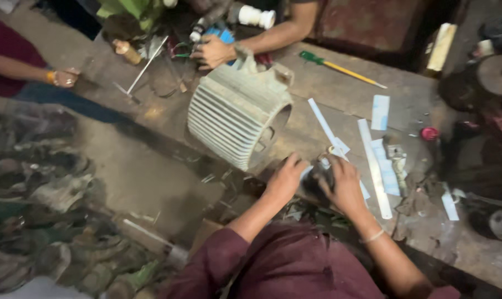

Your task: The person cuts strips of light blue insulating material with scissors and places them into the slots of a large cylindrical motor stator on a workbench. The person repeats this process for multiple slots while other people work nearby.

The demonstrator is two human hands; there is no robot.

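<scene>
My left hand [284, 179] and my right hand [344, 185] close together around a small dark object [317, 181] near the bench's front edge; the picture is blurred and I cannot tell what it is. A piece of pale paper strip shows between my fingers. Just beyond my hands stands a finned grey motor housing [237, 122], lying on its side with its open end toward me. Long white paper strips [374, 166] lie to the right of my hands.
Another person's hand [212, 52] rests on the bench behind the housing, and a second person's hand [64, 77] is at far left. A green-handled screwdriver [339, 67], a red cap [429, 133] and a metal rod [146, 66] lie on the worn wooden bench [317, 88].
</scene>
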